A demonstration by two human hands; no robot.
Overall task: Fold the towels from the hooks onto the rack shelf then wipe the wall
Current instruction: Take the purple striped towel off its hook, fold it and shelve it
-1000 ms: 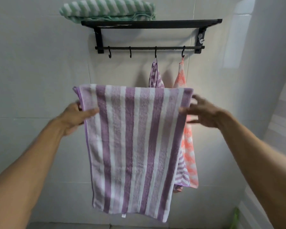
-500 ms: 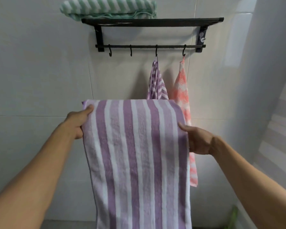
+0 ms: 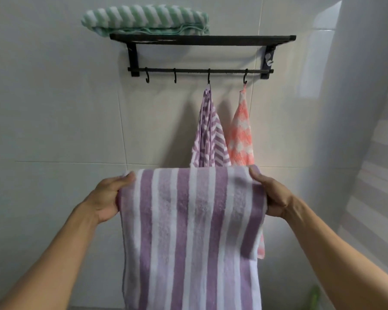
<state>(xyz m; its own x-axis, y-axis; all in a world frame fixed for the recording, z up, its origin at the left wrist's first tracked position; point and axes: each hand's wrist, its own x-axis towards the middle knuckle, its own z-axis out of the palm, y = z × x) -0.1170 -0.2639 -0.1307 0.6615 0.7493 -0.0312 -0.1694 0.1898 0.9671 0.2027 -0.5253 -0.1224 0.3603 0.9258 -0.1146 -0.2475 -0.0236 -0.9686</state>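
Hanging doubled over between both hands, the purple-and-white striped terry towel (image 3: 195, 231) is draping down in front of the person, its folded top edge running level from hand to hand and its lower end running out of view at the bottom. The left hand (image 3: 108, 198) is gripping the fold's left end with thumb over the cloth; the right hand (image 3: 271, 195) is gripping the right end, fingers curled behind — both closed on the fabric. Behind, a black metal wall rack (image 3: 202, 39) is carrying a folded mint-and-white striped towel (image 3: 143, 19) at the left end of its shelf. Two cloths are hanging from hooks on the rail below — a purple-and-white zigzag cloth (image 3: 208, 139) and, just to its right, an orange-and-white checked cloth (image 3: 241, 135) against the pale tiled wall (image 3: 54, 97).
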